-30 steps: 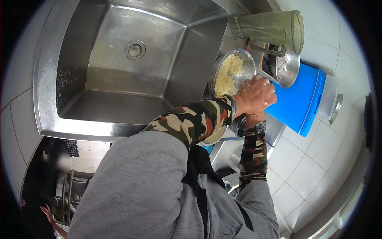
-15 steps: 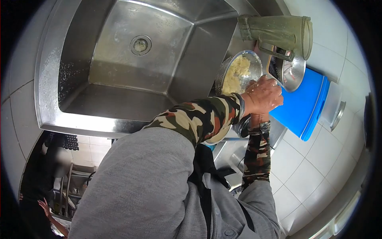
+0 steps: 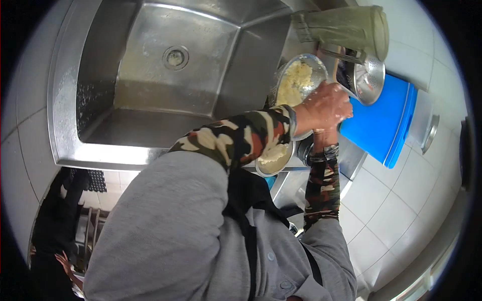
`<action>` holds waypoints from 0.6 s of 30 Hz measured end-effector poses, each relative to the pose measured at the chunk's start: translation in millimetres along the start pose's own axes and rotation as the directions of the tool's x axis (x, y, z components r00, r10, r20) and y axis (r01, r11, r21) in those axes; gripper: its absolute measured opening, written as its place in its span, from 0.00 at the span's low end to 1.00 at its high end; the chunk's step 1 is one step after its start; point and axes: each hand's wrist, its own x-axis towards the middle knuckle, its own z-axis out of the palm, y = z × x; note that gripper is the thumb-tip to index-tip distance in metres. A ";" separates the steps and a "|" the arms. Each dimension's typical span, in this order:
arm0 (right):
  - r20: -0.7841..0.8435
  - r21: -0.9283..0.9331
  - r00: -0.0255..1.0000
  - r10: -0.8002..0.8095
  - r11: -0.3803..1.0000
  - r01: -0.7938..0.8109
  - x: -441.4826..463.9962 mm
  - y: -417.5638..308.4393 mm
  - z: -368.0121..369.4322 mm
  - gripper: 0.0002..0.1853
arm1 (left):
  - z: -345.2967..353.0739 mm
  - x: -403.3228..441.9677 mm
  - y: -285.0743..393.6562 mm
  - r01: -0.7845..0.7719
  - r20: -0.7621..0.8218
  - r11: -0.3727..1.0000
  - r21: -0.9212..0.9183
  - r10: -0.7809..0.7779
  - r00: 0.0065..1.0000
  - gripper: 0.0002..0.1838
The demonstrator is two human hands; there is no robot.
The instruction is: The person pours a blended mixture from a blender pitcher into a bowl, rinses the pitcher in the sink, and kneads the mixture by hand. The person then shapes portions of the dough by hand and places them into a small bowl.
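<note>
My left hand [image 3: 329,105] is closed in a fist, wet with pale bits on the skin, above the near edge of a metal colander [image 3: 322,66]. Pale yellow mash [image 3: 296,83] lies in the colander. My right hand [image 3: 325,136] is pressed up against the left one from below, its fingers mostly covered. Whatever the two hands hold between them is hidden. Under my left forearm a second bowl [image 3: 285,163] with more pale mash [image 3: 273,153] partly shows.
A deep steel sink [image 3: 175,90] takes up the left. A cloudy blender jug [image 3: 346,30] lies on its side beyond the colander. Another metal strainer [image 3: 370,83] and a blue container [image 3: 376,123] are at the right. Another person's hand [image 3: 64,262] shows at lower left.
My joined hands have moved slightly left in the view, staying closed together. My left forearm has shifted left, so more of the second bowl shows. The whole view has tilted a little.
</note>
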 end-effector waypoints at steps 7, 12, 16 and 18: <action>-0.072 0.004 0.985 -0.157 0.987 0.158 14.0 -31.0 2.5 0.15 | 21.5 4.4 -2.7 0.518 0.060 0.476 -0.710 -0.692 0.719 0.12; -0.166 0.109 0.901 -0.400 0.901 0.420 -1.0 -45.8 23.9 0.12 | 9.6 9.4 -12.8 0.431 0.646 -0.522 -0.736 -0.731 0.218 0.14; -0.199 -0.137 0.697 -0.688 0.724 0.676 4.4 -36.7 22.7 0.08 | 18.6 1.6 -19.9 0.484 0.674 -0.538 -0.690 -0.721 0.160 0.14; -0.224 -0.268 0.599 -0.769 0.639 0.721 -1.2 -45.7 20.7 0.05 | 22.0 0.9 -23.0 0.462 0.704 -0.557 -0.690 -0.665 0.248 0.13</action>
